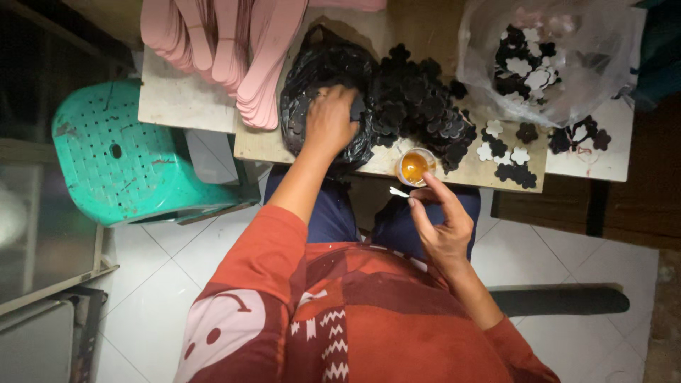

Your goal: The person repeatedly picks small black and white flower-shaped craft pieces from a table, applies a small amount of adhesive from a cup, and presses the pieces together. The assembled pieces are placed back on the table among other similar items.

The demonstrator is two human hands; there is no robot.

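Observation:
My left hand (331,120) reaches into a black plastic bag (316,78) on the board and closes on a black flower-shaped cutout. A heap of black flower cutouts (418,99) lies just right of the bag. My right hand (441,223) hovers at the board's near edge and pinches a small white stick (399,191) between thumb and finger. A small round cup of amber glue (414,167) stands right above that hand.
A stack of pink sole-shaped pieces (234,42) lies at the board's far left. A clear bag (546,57) of black and white flower cutouts sits far right, with loose ones (507,152) below it. A green plastic stool (128,156) stands at the left.

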